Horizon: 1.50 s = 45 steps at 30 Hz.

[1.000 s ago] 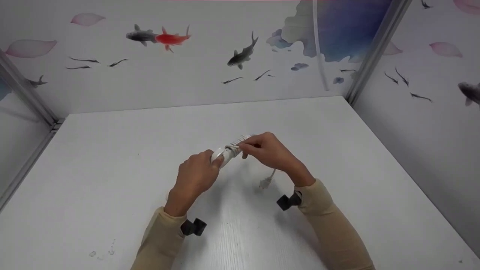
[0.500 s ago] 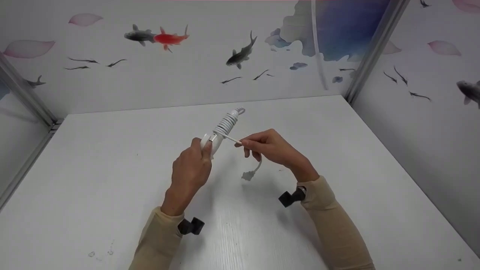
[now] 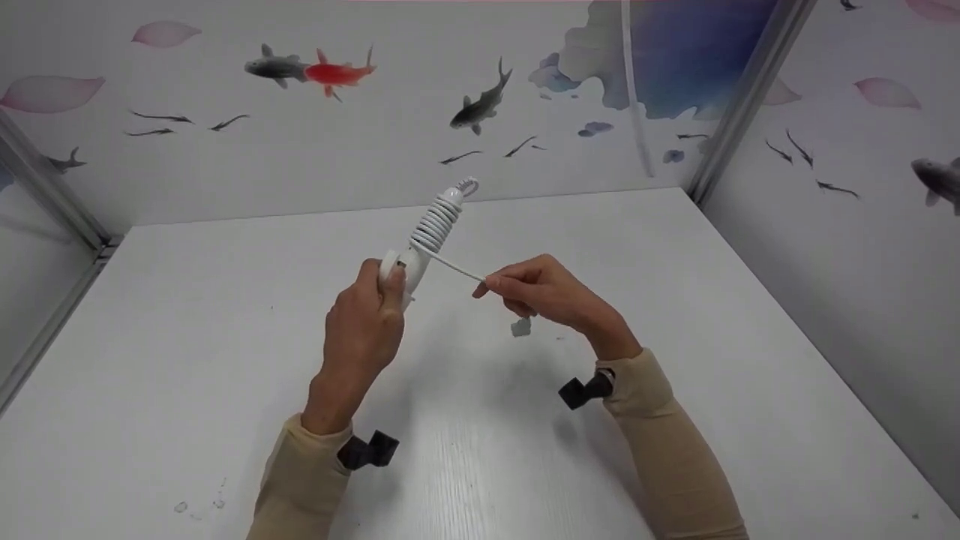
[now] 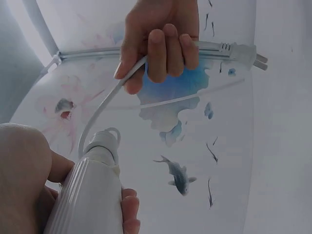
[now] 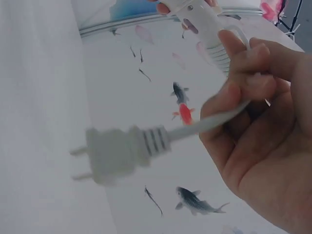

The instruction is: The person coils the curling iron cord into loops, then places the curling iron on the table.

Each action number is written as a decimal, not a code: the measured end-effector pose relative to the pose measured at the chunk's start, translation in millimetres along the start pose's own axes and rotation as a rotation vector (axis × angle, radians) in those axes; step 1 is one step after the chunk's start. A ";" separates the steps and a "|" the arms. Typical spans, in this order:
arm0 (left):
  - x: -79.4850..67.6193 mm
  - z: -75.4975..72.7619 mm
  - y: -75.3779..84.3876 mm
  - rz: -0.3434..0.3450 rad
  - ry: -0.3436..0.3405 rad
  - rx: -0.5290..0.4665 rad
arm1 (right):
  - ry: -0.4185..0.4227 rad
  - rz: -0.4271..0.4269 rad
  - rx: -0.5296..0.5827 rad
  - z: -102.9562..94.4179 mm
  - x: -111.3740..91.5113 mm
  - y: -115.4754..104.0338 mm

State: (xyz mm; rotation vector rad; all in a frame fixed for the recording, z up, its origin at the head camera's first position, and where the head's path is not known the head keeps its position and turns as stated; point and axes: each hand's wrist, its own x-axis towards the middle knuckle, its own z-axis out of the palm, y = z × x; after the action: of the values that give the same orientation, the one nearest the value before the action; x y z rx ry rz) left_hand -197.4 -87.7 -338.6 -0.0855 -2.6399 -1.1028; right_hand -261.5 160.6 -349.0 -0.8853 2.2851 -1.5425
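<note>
In the head view, my left hand (image 3: 364, 319) grips the body of a white corded appliance (image 3: 415, 270), whose exact kind does not show. Its slim end points up and away, wound with several turns of white power cord (image 3: 437, 225). A loop stands out at the tip. From the lowest turn the cord runs straight to my right hand (image 3: 551, 292), which pinches it between thumb and forefinger. Past those fingers, a short tail with a two-prong plug (image 5: 114, 155) hangs free in the right wrist view. The palm covers part of the appliance's wide end.
Beneath both hands lies a white tabletop (image 3: 480, 450). White panels printed with fish and petals, such as the back wall (image 3: 375, 165), border it at the back and right, with metal posts (image 3: 739, 112) at the corners.
My left hand has moved left and tilted the appliance more upright, lifting its tip. My right hand, earlier against the windings, now stands apart with the cord drawn out between them.
</note>
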 end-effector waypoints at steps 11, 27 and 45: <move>-2.3 5.4 -1.2 0.066 -0.059 0.043 | 0.101 0.226 -0.193 4.9 5.9 16.4; -3.2 -0.3 -1.8 0.158 -0.313 -0.008 | 0.126 0.317 -0.263 4.3 9.9 31.6; -4.4 -2.0 -6.5 0.340 -0.639 -0.055 | -0.045 0.165 -0.231 -19.1 1.2 29.6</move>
State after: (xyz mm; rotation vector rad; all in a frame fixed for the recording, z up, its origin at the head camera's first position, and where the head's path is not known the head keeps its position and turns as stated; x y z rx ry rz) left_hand -193.8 -93.4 -342.9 -1.0105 -2.9474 -1.1665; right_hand -282.5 181.8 -367.7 -0.7524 2.4690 -1.1978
